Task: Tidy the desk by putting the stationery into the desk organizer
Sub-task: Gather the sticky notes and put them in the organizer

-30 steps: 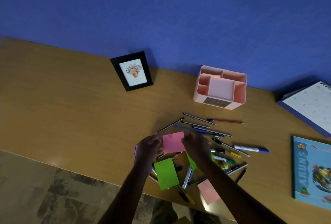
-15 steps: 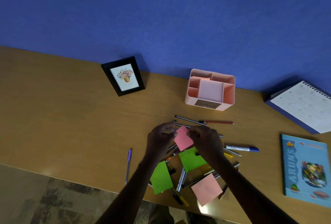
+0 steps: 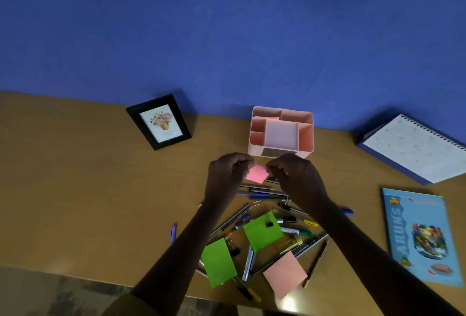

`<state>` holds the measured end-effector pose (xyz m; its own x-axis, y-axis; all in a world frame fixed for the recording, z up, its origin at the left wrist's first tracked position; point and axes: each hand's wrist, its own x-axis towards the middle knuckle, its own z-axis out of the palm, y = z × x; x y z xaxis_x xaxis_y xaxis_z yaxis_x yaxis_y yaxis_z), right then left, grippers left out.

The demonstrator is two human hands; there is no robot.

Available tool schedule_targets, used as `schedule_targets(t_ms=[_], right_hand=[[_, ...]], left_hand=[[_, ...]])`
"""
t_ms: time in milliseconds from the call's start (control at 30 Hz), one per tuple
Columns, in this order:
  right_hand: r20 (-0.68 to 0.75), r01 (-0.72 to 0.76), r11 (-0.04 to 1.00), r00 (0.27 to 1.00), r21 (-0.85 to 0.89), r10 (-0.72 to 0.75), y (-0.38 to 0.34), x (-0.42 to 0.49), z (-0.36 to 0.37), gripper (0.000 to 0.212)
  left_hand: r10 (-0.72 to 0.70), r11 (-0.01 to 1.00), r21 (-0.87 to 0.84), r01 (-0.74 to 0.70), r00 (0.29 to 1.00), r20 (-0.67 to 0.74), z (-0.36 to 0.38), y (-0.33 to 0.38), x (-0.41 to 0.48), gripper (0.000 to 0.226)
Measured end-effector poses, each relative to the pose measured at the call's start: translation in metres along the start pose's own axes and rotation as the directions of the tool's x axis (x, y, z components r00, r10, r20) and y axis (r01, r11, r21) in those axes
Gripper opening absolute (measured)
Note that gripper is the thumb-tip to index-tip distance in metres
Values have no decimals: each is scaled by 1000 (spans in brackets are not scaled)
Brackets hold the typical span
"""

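Pink sticky note (image 3: pixel 257 174), squarish, askew, diamond-wise

Both bare forearms reach forward from the bottom edge and converge toward the middle. The left hand (image 3: pixel 227 175) and the right hand (image 3: pixel 296 178) are raised side by side, backs toward the camera, fingers (image 3: pixel 237 158) curled inward. Each hand pinches an opposite edge of one small pink note (image 3: pixel 257 174) held between them.
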<state>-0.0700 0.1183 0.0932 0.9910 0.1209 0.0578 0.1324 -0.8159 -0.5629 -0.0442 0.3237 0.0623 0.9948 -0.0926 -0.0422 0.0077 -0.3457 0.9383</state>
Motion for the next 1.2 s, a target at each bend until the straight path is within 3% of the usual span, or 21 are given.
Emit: schedule_targets(t_ms=[100, 233, 367, 533, 767, 1200], right_hand=[[-40, 20, 999, 999, -49, -22, 3, 17, -12, 13], [-127, 69, 981, 988, -181, -93, 4, 48, -30, 12], [-193, 96, 957, 969, -274, -152, 7, 84, -46, 15], [-251, 137, 928, 940, -347, -233, 20, 122, -55, 11], [-235, 105, 917, 950, -384, -207, 52, 144, -36, 8], [-79, -27, 931, 997, -365, -2, 84, 152, 8, 14]], left_hand=[[177, 976, 126, -177, 984, 13, -4, 11, 20, 12], [405, 847, 359, -391, 913, 38, -12, 23, 57, 13], [462, 746, 499, -441, 882, 89, -16, 33, 101, 20], [528, 688, 541, -484, 845, 85, -11, 45, 142, 18], [531, 618, 627, -475, 840, 113, 11, 30, 168, 13], [336, 573, 710, -409, 907, 252, 37, -8, 181, 11]])
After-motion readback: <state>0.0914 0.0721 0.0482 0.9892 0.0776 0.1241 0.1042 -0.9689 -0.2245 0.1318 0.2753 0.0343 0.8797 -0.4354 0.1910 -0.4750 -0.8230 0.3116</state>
